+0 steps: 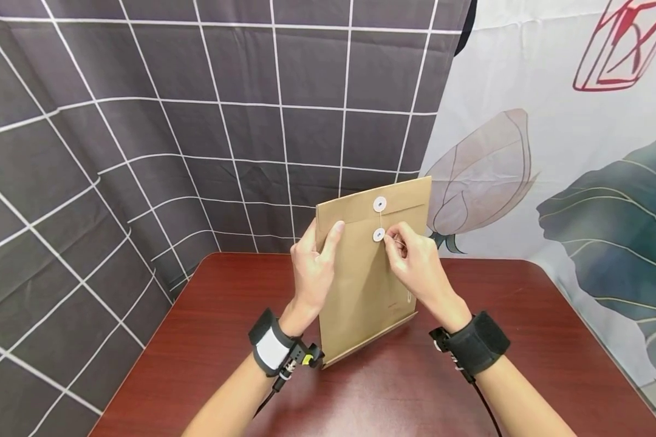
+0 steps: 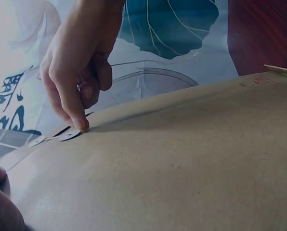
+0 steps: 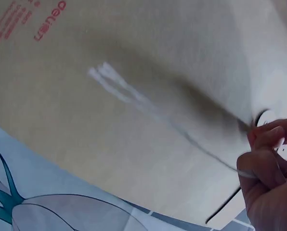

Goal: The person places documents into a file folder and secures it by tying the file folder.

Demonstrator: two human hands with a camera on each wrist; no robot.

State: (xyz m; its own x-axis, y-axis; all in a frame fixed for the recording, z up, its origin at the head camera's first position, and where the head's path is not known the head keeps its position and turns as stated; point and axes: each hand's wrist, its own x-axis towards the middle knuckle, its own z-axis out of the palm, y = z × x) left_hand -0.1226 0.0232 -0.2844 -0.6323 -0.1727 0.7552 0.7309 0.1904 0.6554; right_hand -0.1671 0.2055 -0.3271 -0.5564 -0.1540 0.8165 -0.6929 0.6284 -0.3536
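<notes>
A brown kraft paper document envelope (image 1: 361, 291) stands tilted on its lower edge on the table. Two white button discs sit near its top, the upper disc (image 1: 379, 204) on the flap and the lower disc (image 1: 379, 235) below, with string running between them. My left hand (image 1: 313, 273) grips the envelope's left edge, thumb on the front face. Beside the lower disc, my right hand (image 1: 415, 261) pinches the white string (image 3: 196, 144). The string's frayed loose end trails from the fingers across the envelope front in the right wrist view.
The reddish-brown table (image 1: 224, 340) lies under the envelope. Behind it hang a dark grey cloth with white grid lines (image 1: 240, 133) and a white cloth printed with a lotus bud (image 1: 481, 176) and leaves. Each wrist wears a black strap (image 1: 478, 345) with a cable.
</notes>
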